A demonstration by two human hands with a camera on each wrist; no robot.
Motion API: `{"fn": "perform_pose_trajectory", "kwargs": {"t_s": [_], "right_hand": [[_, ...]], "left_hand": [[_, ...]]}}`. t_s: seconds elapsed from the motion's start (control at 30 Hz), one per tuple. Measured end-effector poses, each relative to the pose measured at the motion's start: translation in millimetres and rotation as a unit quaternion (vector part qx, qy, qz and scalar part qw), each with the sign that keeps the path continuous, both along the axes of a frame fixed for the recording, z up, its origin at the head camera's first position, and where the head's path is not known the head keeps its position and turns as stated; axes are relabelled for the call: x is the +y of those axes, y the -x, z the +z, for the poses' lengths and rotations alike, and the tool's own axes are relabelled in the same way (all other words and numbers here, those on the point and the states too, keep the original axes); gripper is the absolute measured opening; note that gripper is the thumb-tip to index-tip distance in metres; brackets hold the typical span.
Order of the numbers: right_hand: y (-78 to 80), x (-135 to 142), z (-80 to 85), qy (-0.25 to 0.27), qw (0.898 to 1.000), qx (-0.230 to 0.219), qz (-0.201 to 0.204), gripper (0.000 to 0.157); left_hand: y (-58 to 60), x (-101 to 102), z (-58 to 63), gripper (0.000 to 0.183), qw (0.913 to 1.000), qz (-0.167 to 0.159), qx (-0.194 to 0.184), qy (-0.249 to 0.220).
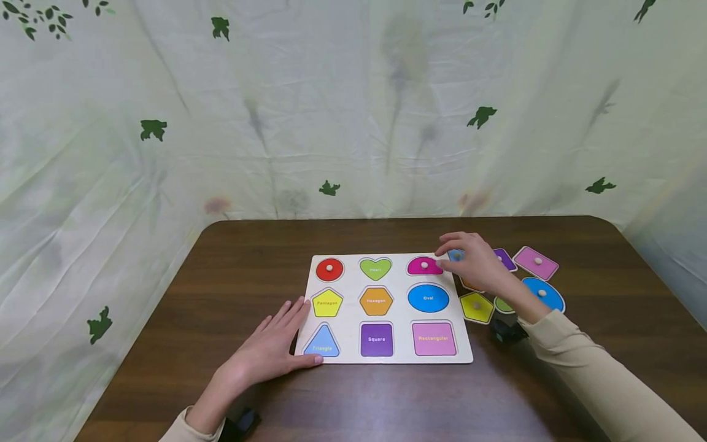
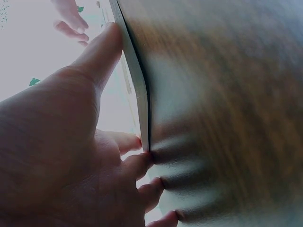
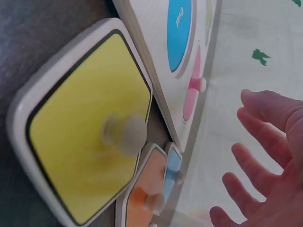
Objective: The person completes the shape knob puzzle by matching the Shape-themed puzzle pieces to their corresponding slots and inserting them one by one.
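Observation:
A white shape puzzle board (image 1: 348,334) lies on the table, its printed recesses named Heart, Oval, Square and so on. A red circle piece (image 1: 329,269) and a magenta half-round piece (image 1: 424,266), both with knobs, sit in its top row. My left hand (image 1: 270,347) rests at the board's left edge, thumb on the near corner and fingers spread along the side. Above the board's far right corner, close to the half-round piece, hovers my right hand (image 1: 475,261). In the right wrist view its fingers (image 3: 260,175) are loosely bent and hold nothing.
Right of the board lie loose knobbed pieces: a yellow pentagon (image 3: 80,127), an orange hexagon (image 3: 144,189), a blue triangle (image 1: 455,255), a purple square (image 1: 505,259), a pink rectangle (image 1: 536,263), a blue oval (image 1: 547,294) and a partly hidden green piece (image 1: 501,306). A patterned curtain (image 1: 353,123) hangs behind the table.

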State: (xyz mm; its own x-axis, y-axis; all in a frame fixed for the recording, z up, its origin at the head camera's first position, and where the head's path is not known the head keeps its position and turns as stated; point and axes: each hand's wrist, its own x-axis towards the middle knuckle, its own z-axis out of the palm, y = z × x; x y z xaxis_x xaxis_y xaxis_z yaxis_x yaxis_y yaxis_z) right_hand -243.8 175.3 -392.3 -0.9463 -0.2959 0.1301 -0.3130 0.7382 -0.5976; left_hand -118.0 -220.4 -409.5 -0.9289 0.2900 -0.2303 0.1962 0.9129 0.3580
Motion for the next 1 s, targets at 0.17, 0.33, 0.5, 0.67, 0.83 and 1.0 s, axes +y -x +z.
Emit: {"fn": "perform_pose_trajectory", "kwargs": {"t_s": [0.17, 0.33, 0.5, 0.67, 0.83, 1.0], "right_hand": [[-7.1, 6.8, 4.4, 0.012, 1.000, 0.012, 0.003, 0.021], [-14.4, 15.9, 7.8, 0.006, 1.000, 0.018, 0.008, 0.020], [-22.9, 26.1, 8.8, 0.008, 1.000, 0.018, 0.013, 0.017], [-33.0, 35.4, 9.0, 0.021, 0.999, 0.014, 0.024, 0.016], [-42.5, 42.8, 7.6, 0.011, 0.999, 0.013, 0.031, 0.020], [-49.1, 49.4, 4.0, -0.003, 0.999, 0.023, 0.038, 0.018]], "left_hand": [[-0.2, -0.2, -0.8, 0.110, 1.0000, -0.001, 0.002, 0.004], [-0.4, -0.6, -0.2, 0.110, 1.0000, -0.004, 0.003, 0.002], [0.0, -0.6, 0.2, 0.110, 1.0000, -0.004, 0.001, 0.000], [-0.4, -0.3, -1.4, 0.110, 1.0000, -0.001, 0.001, 0.004], [-0.4, -0.7, -1.7, 0.110, 1.0000, -0.003, 0.004, 0.003], [-0.1, -0.4, -0.2, 0.110, 1.0000, -0.004, 0.005, 0.000]]}}
